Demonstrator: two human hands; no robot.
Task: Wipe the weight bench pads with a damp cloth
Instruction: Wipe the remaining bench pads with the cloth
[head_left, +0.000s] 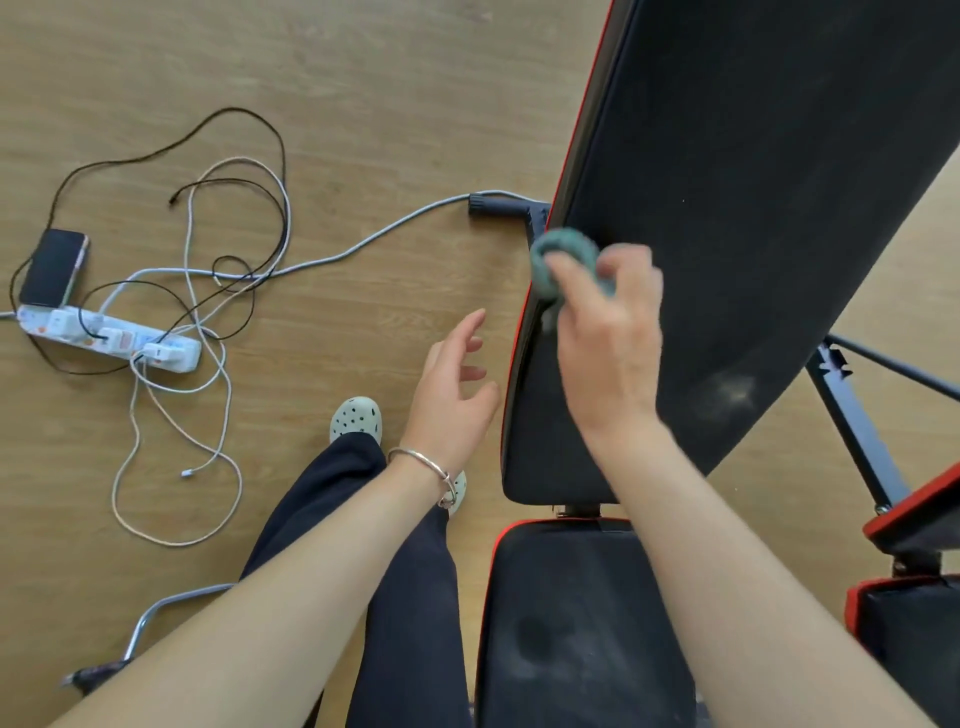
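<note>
Over the left edge of the black back pad, a bunched teal cloth is gripped in the right hand — fingers curled round it, the hand blurred. Just left of the pad's red trim, the left hand is held above the floor, fingers loosely spread, nothing in it; a bracelet is worn at the wrist. Nearer lies the seat pad. Print on the power strip is too small to be read — a phone and tangled cables are seen beside it.
</note>
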